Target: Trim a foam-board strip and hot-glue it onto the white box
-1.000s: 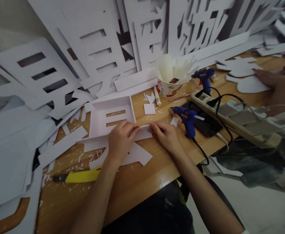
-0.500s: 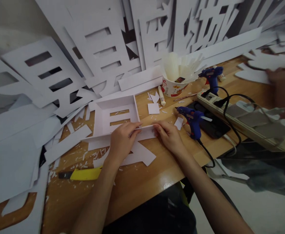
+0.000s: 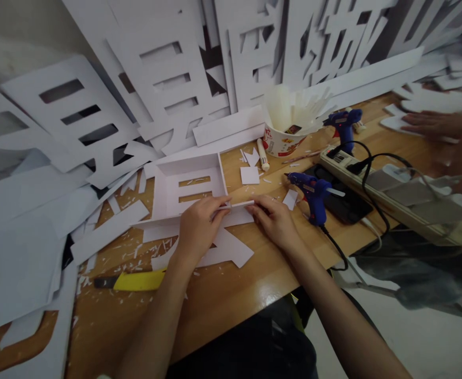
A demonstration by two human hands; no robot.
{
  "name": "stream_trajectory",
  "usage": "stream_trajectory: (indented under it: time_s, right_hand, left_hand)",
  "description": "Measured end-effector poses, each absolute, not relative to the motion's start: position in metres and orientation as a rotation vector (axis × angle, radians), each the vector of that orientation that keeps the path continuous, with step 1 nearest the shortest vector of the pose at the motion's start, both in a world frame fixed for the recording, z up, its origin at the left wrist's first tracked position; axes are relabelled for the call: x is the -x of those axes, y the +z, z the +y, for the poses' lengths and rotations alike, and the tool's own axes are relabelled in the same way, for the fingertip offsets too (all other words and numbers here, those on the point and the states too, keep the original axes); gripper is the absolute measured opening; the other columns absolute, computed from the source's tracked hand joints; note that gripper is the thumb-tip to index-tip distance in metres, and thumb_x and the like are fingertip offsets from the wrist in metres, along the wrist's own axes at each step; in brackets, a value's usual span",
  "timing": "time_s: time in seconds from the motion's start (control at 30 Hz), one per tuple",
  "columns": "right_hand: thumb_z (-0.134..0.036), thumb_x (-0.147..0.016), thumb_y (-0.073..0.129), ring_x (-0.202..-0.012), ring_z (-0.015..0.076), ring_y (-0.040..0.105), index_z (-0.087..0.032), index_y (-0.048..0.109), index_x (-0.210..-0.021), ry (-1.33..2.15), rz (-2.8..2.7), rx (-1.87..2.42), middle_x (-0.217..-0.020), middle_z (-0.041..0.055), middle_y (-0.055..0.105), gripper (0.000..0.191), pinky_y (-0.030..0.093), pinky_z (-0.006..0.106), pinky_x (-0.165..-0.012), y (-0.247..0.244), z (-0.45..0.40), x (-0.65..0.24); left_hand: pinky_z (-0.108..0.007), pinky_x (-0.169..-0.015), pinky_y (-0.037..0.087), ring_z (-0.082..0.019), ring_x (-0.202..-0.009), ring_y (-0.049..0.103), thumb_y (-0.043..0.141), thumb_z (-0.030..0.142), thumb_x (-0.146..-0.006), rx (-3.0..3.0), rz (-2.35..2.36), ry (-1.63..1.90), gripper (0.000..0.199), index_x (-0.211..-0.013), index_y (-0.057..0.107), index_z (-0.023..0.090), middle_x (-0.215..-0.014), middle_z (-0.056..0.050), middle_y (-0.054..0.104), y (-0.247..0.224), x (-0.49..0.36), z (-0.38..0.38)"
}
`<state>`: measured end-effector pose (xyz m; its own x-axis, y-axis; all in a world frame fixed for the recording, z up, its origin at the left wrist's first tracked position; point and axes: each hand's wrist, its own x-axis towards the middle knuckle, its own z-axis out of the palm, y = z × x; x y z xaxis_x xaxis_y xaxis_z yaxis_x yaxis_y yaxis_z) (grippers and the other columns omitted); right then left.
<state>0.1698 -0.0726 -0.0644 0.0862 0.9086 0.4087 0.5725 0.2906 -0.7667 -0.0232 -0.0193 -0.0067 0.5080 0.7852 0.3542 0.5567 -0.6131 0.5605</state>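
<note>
A white foam-board letter (image 3: 165, 192) lies on the wooden table, with upright side walls around its upper part and slots cut in its face. My left hand (image 3: 201, 223) pinches a white foam-board strip (image 3: 239, 211) at the letter's near right corner. At the strip's right end, my right hand (image 3: 272, 218) grips it between thumb and fingers. The strip stands on edge over the letter's flat lower part (image 3: 228, 247). Left of my left wrist lies a yellow utility knife (image 3: 139, 280); my forearm hides one end of it.
A blue glue gun (image 3: 313, 192) lies right of my hands, beside a phone and a power strip (image 3: 396, 197). Behind are a second glue gun (image 3: 345, 123) and a paper tub (image 3: 282, 142) of glue sticks. Cut boards lean at the back. Another person's hand (image 3: 440, 126) is at far right.
My hands stay at nearly the same place on the strip, whose top edge looks slightly tilted. The other person's hand has moved left onto the white pieces at far right.
</note>
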Motion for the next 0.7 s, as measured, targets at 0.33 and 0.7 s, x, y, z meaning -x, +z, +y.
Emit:
stream_trajectory:
  time_s: [0.33,0.7]
  right_hand:
    - [-0.039,-0.102,0.055,-0.075,0.0151,0.063,-0.017,0.065,-0.097,0.406,-1.607,1.373,-0.085,0.0005,0.065,0.024,0.054,0.033,-0.072,-0.062,-0.072,-0.168]
    - [-0.038,-0.102,0.056,-0.068,0.0132,0.062,-0.016,0.065,-0.088,0.454,-1.622,1.326,-0.077,-0.0018,0.063,0.028,0.054,0.031,-0.067,-0.061,-0.071,-0.170]
  left_hand:
    - [-0.032,-0.081,0.054,-0.020,-0.089,0.072,0.072,0.010,-0.084,-2.397,1.124,0.832,0.026,-0.109,0.073,0.018,-0.098,-0.004,0.078,-0.008,0.024,-0.020]
    - [-0.028,-0.062,0.042,-0.017,-0.072,0.064,0.070,0.035,-0.087,-2.535,1.266,0.770,0.015,-0.098,0.078,0.029,-0.080,0.000,0.069,-0.010,0.013,-0.024]
